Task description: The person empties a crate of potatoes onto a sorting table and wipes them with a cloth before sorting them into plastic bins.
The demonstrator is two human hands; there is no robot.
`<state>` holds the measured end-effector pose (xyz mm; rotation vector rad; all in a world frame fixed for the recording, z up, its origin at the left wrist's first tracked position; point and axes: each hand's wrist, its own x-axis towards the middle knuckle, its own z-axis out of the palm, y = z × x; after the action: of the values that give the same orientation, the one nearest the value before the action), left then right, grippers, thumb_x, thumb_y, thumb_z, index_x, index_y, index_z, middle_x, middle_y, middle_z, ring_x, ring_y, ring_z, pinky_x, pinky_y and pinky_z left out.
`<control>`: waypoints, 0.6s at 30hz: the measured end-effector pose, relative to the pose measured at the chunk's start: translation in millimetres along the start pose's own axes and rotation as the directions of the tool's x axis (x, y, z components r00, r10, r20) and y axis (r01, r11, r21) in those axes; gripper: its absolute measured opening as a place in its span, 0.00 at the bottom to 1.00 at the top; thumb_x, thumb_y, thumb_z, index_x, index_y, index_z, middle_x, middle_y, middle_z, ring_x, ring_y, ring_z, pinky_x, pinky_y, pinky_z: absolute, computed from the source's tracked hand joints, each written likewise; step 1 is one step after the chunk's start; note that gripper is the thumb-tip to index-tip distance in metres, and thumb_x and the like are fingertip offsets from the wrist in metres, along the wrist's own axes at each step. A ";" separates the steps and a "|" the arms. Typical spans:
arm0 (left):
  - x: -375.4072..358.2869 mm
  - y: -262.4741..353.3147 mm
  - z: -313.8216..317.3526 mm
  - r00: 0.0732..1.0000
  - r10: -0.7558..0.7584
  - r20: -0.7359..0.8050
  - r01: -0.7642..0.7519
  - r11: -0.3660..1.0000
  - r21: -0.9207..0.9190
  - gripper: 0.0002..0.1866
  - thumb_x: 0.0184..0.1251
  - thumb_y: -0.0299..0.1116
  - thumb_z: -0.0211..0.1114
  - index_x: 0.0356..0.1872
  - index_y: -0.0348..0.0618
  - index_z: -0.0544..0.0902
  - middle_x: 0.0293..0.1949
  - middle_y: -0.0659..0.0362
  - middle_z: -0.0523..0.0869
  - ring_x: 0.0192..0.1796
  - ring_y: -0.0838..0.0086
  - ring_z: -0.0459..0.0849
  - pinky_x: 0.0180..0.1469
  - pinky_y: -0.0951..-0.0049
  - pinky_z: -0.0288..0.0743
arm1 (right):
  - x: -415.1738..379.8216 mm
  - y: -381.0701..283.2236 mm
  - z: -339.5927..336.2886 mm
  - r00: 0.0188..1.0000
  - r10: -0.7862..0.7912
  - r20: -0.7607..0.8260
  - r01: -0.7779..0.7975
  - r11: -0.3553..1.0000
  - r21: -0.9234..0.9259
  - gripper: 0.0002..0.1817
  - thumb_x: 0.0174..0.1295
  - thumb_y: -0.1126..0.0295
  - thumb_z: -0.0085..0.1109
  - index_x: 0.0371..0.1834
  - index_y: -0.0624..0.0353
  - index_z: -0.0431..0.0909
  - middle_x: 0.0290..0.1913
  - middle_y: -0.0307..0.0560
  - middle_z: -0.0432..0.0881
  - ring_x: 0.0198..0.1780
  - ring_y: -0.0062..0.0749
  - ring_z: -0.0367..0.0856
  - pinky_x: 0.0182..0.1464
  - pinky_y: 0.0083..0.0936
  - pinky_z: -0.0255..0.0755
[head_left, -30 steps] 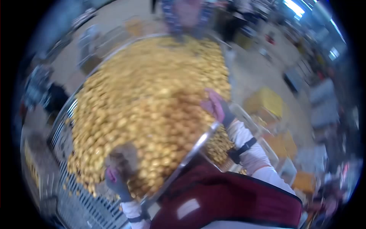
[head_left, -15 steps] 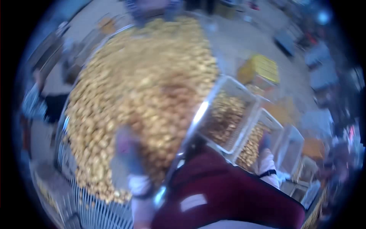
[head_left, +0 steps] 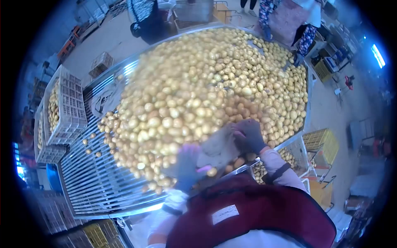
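Observation:
A large heap of round yellow potatoes point(head_left: 178, 111) covers a slatted metal sorting table point(head_left: 103, 182). My left hand point(head_left: 188, 163), in a grey glove with pink fingertips, lies over the near edge of the heap, fingers stretched out and thumb apart, slightly blurred. My right hand point(head_left: 249, 134), gloved alike, is at the heap to the right with its fingers curled in; what they hold is hidden. Between both hands shows a flat grey patch point(head_left: 218, 148). A single potato point(head_left: 211, 172) lies beside my left thumb.
White crates of potatoes point(head_left: 72, 101) stand left of the table. At right, a potato-filled bin point(head_left: 295, 151) adjoins the table edge, near a yellow crate point(head_left: 321, 144). Across the table, a person's gloved hand point(head_left: 298, 58) is at the heap; another person point(head_left: 144, 20) stands at far left.
The view has swung toward the table's left side. My right hand has left the bin at the right and come onto the heap near my left hand.

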<state>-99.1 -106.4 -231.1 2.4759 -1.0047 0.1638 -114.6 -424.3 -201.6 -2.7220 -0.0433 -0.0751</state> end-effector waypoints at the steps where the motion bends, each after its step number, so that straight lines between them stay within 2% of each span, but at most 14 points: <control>1: -1.2 1.2 2.2 1.000 -0.015 0.006 0.015 0.999 0.036 0.37 0.67 0.53 0.67 0.71 0.40 0.71 0.69 0.46 0.73 0.75 0.43 0.64 0.76 0.44 0.54 | 4.8 -3.4 -12.6 0.999 -0.018 0.049 0.013 0.995 0.096 0.21 0.63 0.56 0.62 0.56 0.52 0.84 0.52 0.50 0.84 0.53 0.50 0.79 0.57 0.42 0.70; 3: 4.8 7.1 5.7 0.999 -0.047 0.012 0.045 0.993 0.106 0.37 0.70 0.54 0.64 0.71 0.38 0.70 0.69 0.43 0.73 0.74 0.43 0.65 0.77 0.45 0.53 | 11.5 -28.0 -50.2 0.998 -0.026 -0.051 0.026 1.000 0.003 0.19 0.66 0.56 0.60 0.53 0.55 0.85 0.48 0.50 0.85 0.52 0.47 0.80 0.57 0.42 0.70; 5: 12.8 17.3 -8.9 0.967 -0.254 0.019 0.247 0.915 -0.320 0.32 0.73 0.51 0.61 0.68 0.37 0.73 0.64 0.46 0.76 0.69 0.48 0.70 0.73 0.49 0.60 | 10.9 -23.6 -54.1 0.956 -0.016 -0.294 0.041 0.996 0.079 0.20 0.69 0.55 0.58 0.53 0.58 0.84 0.48 0.50 0.86 0.54 0.45 0.81 0.59 0.41 0.70; 7: 34.3 28.8 -46.7 0.903 -0.419 0.097 0.369 0.639 -0.675 0.27 0.76 0.48 0.58 0.65 0.37 0.75 0.59 0.48 0.80 0.64 0.53 0.76 0.68 0.53 0.67 | 7.0 15.0 -40.8 0.768 0.090 -0.634 0.139 0.943 0.302 0.22 0.72 0.53 0.56 0.54 0.61 0.83 0.51 0.50 0.86 0.58 0.42 0.80 0.62 0.39 0.70; 8: 45.7 29.7 -64.1 0.866 -0.475 0.157 0.393 0.452 -0.801 0.25 0.78 0.46 0.57 0.63 0.36 0.76 0.57 0.49 0.82 0.62 0.55 0.78 0.66 0.55 0.70 | 8.0 20.6 -56.0 0.751 0.062 -0.657 0.098 0.974 0.204 0.25 0.73 0.52 0.55 0.58 0.64 0.80 0.55 0.52 0.84 0.61 0.41 0.79 0.65 0.38 0.68; 9: 56.9 16.9 -68.5 0.877 -0.479 0.020 0.292 0.500 -0.815 0.23 0.79 0.44 0.55 0.63 0.36 0.76 0.54 0.51 0.83 0.58 0.60 0.81 0.62 0.59 0.73 | 9.7 23.2 -74.3 0.732 0.033 -0.681 0.053 0.993 0.105 0.29 0.74 0.51 0.53 0.62 0.67 0.77 0.60 0.53 0.82 0.65 0.41 0.77 0.69 0.36 0.67; 10: 68.3 4.0 -72.9 0.872 -0.475 -0.117 0.194 0.555 -0.809 0.21 0.80 0.41 0.54 0.62 0.36 0.77 0.52 0.53 0.84 0.55 0.64 0.83 0.59 0.64 0.77 | 12.2 26.2 -85.6 0.679 0.087 -0.729 0.066 0.982 0.178 0.27 0.74 0.53 0.53 0.63 0.66 0.77 0.61 0.53 0.81 0.66 0.42 0.76 0.70 0.36 0.66; 11: 79.8 -21.2 -74.0 0.842 -0.326 -0.430 0.007 0.803 -0.596 0.20 0.81 0.38 0.52 0.62 0.35 0.77 0.49 0.55 0.85 0.50 0.70 0.85 0.53 0.71 0.80 | 14.8 29.0 -95.6 0.623 0.143 -0.769 0.085 0.965 0.249 0.26 0.74 0.56 0.52 0.65 0.65 0.76 0.63 0.53 0.80 0.67 0.43 0.75 0.71 0.36 0.65; 12: 89.5 -30.3 -90.8 0.725 -0.505 -0.468 -0.012 0.670 -0.742 0.21 0.81 0.41 0.52 0.61 0.35 0.77 0.46 0.55 0.85 0.49 0.71 0.84 0.51 0.72 0.80 | 15.8 35.2 -103.3 0.565 0.203 -0.800 0.110 0.942 0.316 0.25 0.74 0.58 0.52 0.66 0.64 0.76 0.64 0.53 0.79 0.69 0.44 0.75 0.72 0.35 0.65; 13: 96.9 -35.3 -111.6 0.588 -0.672 -0.451 -0.070 0.513 -0.856 0.22 0.81 0.43 0.53 0.60 0.35 0.78 0.44 0.56 0.85 0.48 0.73 0.84 0.50 0.73 0.79 | 13.0 58.7 -102.4 0.570 0.264 -0.778 0.184 0.881 0.435 0.29 0.75 0.55 0.51 0.69 0.67 0.71 0.67 0.55 0.75 0.70 0.44 0.72 0.73 0.36 0.63; 15: 106.7 -49.4 -146.7 0.453 -0.670 -0.588 -0.150 0.593 -0.791 0.24 0.81 0.47 0.52 0.60 0.35 0.78 0.41 0.58 0.84 0.39 0.77 0.82 0.40 0.78 0.76 | 9.7 110.0 -90.2 0.602 0.368 -0.709 0.321 0.701 0.637 0.38 0.76 0.48 0.50 0.75 0.73 0.61 0.73 0.59 0.68 0.73 0.45 0.67 0.75 0.38 0.59; 16: 99.2 -64.3 -159.3 0.448 -0.603 -0.660 -0.132 0.686 -0.716 0.24 0.81 0.48 0.52 0.59 0.35 0.78 0.42 0.58 0.84 0.36 0.79 0.80 0.36 0.80 0.74 | 6.6 99.6 -94.9 0.582 0.455 -0.674 0.349 0.609 0.712 0.36 0.76 0.50 0.50 0.74 0.70 0.64 0.72 0.57 0.68 0.75 0.44 0.65 0.76 0.38 0.58; 17: 92.6 -73.2 -168.3 0.445 -0.529 -0.723 -0.110 0.769 -0.630 0.25 0.80 0.49 0.51 0.59 0.35 0.78 0.42 0.59 0.83 0.32 0.81 0.79 0.32 0.81 0.72 | 3.2 102.3 -93.2 0.545 0.525 -0.653 0.323 0.588 0.742 0.34 0.76 0.53 0.50 0.73 0.70 0.64 0.71 0.57 0.69 0.74 0.43 0.66 0.75 0.37 0.58; 18: 91.1 -60.1 -186.0 0.450 -0.622 -0.641 -0.060 0.695 -0.716 0.25 0.81 0.48 0.48 0.57 0.35 0.78 0.42 0.61 0.82 0.26 0.84 0.72 0.26 0.85 0.63 | -3.3 114.4 -88.6 0.506 0.594 -0.626 0.295 0.563 0.772 0.32 0.76 0.55 0.49 0.73 0.69 0.65 0.70 0.56 0.71 0.72 0.43 0.68 0.75 0.36 0.59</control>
<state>19.6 -40.9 -63.3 1.4742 -0.0651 0.7214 -117.2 -564.9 -167.3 -1.4204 0.4069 -1.0793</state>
